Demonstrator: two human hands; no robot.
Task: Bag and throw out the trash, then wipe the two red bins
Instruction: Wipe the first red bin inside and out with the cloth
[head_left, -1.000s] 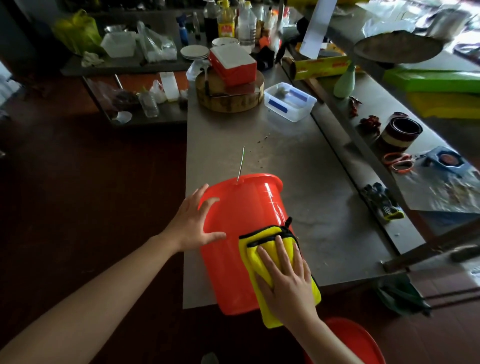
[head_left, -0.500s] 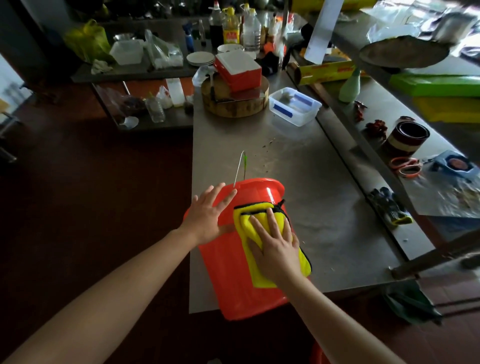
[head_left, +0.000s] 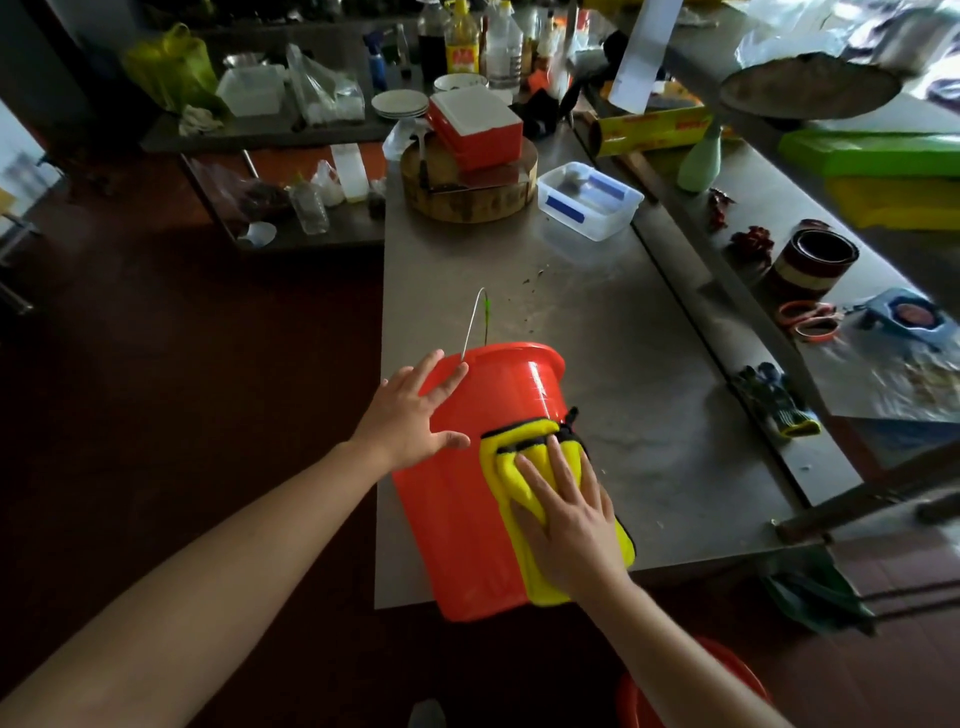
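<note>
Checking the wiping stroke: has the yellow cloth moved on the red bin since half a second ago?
Yes. The yellow cloth under the right hand has slid along the red bin, away from its rim.

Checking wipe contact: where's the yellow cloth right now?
Head view, lower centre: the yellow cloth lies on the side of the red bin, pressed flat under the right hand; the bin lies on the metal table.

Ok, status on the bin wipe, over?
Left hand flat on red bin, steadying. Right hand pressing yellow cloth on its side. Bin lying over steel table near edge. Second red bin on floor, lower right.
</note>
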